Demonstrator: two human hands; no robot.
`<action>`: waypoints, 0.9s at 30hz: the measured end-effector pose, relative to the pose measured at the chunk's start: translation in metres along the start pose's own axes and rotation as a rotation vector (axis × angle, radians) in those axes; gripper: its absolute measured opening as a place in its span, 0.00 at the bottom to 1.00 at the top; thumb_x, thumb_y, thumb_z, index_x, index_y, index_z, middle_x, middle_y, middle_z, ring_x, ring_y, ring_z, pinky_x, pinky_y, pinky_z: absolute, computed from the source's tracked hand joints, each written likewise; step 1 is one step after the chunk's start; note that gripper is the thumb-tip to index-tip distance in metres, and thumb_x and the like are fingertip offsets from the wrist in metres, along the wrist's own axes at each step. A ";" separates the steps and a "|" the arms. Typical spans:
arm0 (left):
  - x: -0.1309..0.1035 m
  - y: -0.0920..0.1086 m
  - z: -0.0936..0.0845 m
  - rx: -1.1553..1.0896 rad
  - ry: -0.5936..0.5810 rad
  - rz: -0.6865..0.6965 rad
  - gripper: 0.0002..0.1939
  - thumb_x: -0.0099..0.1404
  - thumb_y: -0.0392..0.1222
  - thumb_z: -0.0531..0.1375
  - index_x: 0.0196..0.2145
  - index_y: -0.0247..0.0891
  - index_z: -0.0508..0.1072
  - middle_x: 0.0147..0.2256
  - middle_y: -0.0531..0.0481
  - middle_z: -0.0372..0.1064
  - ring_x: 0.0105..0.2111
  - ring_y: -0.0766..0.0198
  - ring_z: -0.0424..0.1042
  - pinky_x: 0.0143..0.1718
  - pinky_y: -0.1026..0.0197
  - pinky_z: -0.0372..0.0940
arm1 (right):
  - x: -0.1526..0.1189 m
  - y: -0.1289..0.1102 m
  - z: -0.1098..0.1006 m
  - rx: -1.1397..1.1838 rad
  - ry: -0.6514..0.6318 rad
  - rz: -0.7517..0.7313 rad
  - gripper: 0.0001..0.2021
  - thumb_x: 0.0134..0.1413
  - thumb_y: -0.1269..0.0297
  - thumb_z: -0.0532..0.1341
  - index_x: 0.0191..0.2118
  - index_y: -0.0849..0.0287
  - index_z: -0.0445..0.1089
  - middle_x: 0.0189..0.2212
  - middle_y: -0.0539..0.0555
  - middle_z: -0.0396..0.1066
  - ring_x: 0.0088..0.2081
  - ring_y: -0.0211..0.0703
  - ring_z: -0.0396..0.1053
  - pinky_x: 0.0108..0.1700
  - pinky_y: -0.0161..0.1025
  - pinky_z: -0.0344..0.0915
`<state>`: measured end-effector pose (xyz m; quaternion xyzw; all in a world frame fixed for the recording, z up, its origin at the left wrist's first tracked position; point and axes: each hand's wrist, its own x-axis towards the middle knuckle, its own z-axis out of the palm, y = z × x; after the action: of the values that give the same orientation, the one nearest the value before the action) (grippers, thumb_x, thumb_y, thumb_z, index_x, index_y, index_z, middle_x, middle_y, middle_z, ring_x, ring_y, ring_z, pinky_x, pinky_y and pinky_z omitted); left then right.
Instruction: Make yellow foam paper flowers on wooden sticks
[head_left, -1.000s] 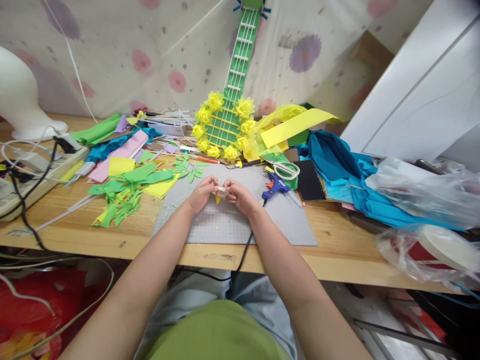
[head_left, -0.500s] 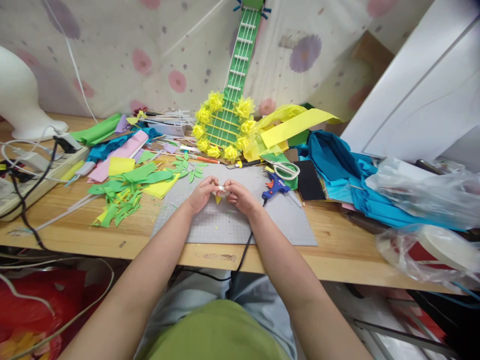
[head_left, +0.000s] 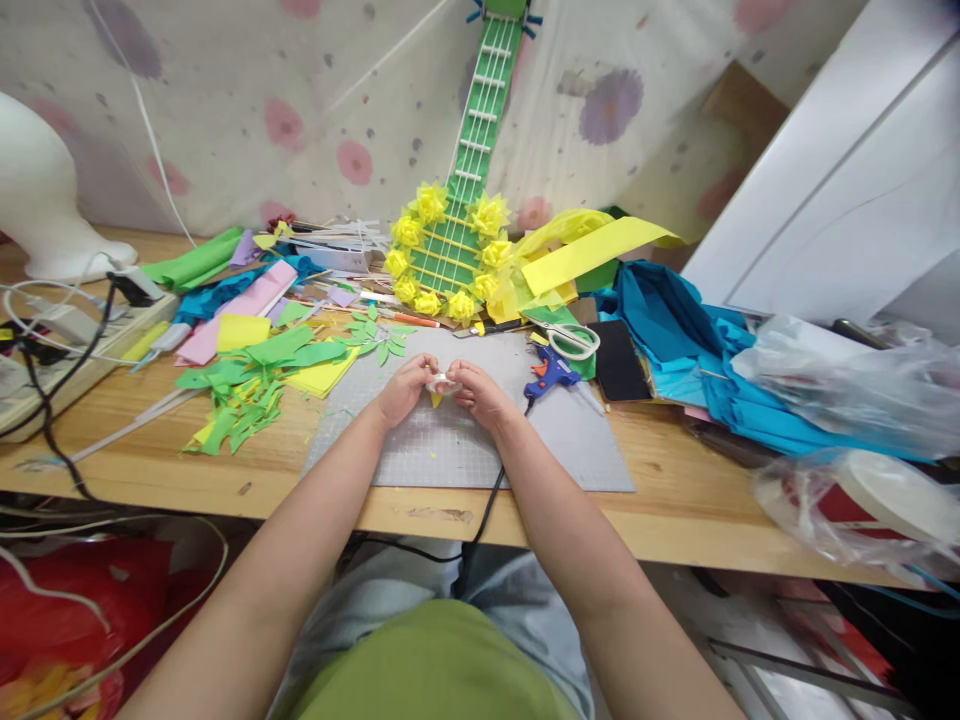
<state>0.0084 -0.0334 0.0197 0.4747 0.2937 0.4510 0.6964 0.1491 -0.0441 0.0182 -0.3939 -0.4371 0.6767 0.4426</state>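
Note:
My left hand (head_left: 405,391) and my right hand (head_left: 478,390) meet above the grey cutting mat (head_left: 420,460), their fingers closed in a pinch. Between the fingertips is a small white piece (head_left: 441,381), too small to make out its kind. A yellow tip (head_left: 436,399) shows just under it, beside the left fingers. A blue glue gun (head_left: 553,372) lies on the mat to the right, with white-handled scissors (head_left: 574,340) behind it. Green paper leaves (head_left: 379,337) rest at the mat's back left edge.
A green paper guitar (head_left: 448,255) with yellow flowers leans against the wall. Green and yellow scraps (head_left: 240,390) lie to the left, near a power strip (head_left: 82,360). Blue paper (head_left: 667,310), a black phone-like slab (head_left: 619,362) and a bagged tub (head_left: 862,505) are on the right.
My fingers have shifted slightly around the white piece, which looks turned a little. Both arms and everything on the table stay in place.

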 end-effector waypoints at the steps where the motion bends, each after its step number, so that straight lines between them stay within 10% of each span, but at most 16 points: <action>1: 0.000 0.000 0.000 -0.001 -0.001 -0.003 0.09 0.43 0.33 0.54 0.26 0.36 0.60 0.24 0.56 0.59 0.23 0.70 0.60 0.29 0.63 0.54 | 0.000 0.001 0.000 -0.001 0.002 0.000 0.11 0.35 0.62 0.58 0.24 0.57 0.54 0.18 0.46 0.66 0.15 0.25 0.39 0.19 0.30 0.33; 27: 0.000 -0.001 -0.004 -0.054 -0.073 0.027 0.08 0.47 0.34 0.56 0.28 0.36 0.61 0.22 0.53 0.63 0.25 0.66 0.63 0.32 0.62 0.53 | -0.002 -0.002 0.004 -0.018 0.029 -0.088 0.06 0.37 0.64 0.56 0.24 0.57 0.56 0.19 0.46 0.66 0.17 0.28 0.45 0.20 0.30 0.35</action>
<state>0.0052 -0.0316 0.0173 0.4756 0.2493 0.4507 0.7131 0.1469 -0.0466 0.0216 -0.3883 -0.4535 0.6468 0.4746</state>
